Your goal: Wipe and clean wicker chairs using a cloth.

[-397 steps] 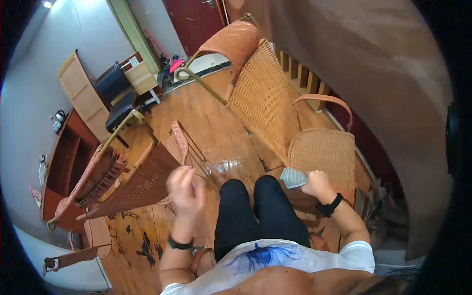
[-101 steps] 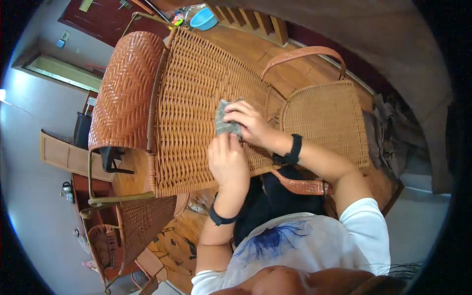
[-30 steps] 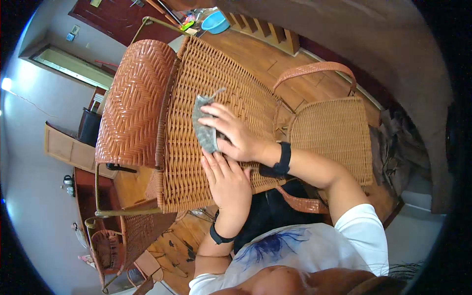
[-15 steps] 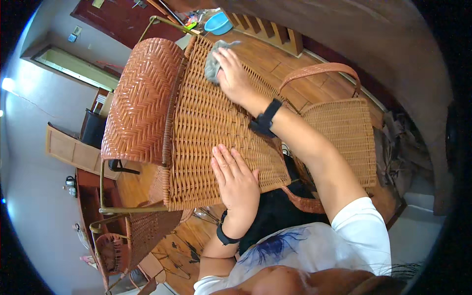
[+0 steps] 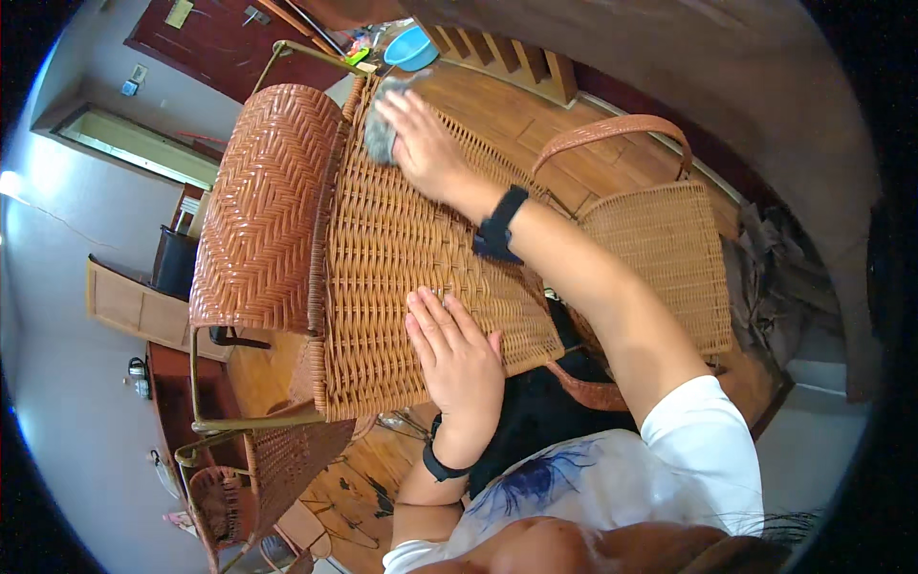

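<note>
A tan wicker chair lies across the middle, its woven back panel [image 5: 382, 230] facing up under my hands. Along the panel's left edge runs a glossy reddish-brown woven headrest [image 5: 258, 206]. My left hand [image 5: 459, 359] rests flat on the lower part of the panel, fingers stretched out and holding nothing. Farther up, my right hand [image 5: 426, 143] presses a bunched grey cloth [image 5: 381, 124] onto the weave near the headrest's far end. Part of the cloth is hidden beneath its fingers. Both wrists wear black bands.
The chair's seat [image 5: 655, 263] and a curved armrest [image 5: 617, 129] extend to the right. A second wicker chair [image 5: 292, 469] stands at lower left. A blue basin [image 5: 411, 48] sits on the wooden floor at the back, beside a slatted wooden piece [image 5: 497, 53].
My right hand has slid the grey cloth left toward the headrest. The left hand stays flat on the panel. The view has shifted slightly.
</note>
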Demonstrator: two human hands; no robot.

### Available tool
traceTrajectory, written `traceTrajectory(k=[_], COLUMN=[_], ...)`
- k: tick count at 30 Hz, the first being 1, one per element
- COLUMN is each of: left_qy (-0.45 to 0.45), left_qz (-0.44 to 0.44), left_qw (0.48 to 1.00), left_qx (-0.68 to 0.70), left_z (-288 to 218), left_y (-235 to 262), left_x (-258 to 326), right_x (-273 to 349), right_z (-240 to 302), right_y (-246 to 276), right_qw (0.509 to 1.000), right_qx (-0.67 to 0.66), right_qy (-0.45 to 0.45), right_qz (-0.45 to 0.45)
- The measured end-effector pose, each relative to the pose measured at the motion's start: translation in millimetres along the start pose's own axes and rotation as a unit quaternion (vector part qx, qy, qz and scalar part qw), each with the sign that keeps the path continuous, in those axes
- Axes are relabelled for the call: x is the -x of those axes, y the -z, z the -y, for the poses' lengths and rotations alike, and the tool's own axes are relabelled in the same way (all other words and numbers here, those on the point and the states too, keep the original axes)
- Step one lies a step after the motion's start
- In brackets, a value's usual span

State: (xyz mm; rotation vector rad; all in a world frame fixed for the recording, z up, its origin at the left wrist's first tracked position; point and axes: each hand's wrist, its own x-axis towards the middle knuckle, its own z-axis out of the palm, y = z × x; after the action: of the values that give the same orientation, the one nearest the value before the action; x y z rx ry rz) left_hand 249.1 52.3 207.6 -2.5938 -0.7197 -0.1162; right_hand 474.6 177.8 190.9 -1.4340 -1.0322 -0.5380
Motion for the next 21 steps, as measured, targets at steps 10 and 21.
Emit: traceTrajectory(k=[10,21], left_qy=[-0.001,-0.028], left_qz=[0.031,0.022], left_qw=[0.999,0.999], left_qx=[-0.027,-0.035], left_z=[-1.9,-6.5], left_y=[-2.5,-6.4], left_x=[4.7,6.4], right_x=[87.2,73.4], right_z=[55.9,-2.5], right_y=[37.4,36.3], right_qw=[0.971,0.996], right_qx=[-0.157,-0.051], right_qy=[0.106,-0.023], right_qz=[0.147,0.064])
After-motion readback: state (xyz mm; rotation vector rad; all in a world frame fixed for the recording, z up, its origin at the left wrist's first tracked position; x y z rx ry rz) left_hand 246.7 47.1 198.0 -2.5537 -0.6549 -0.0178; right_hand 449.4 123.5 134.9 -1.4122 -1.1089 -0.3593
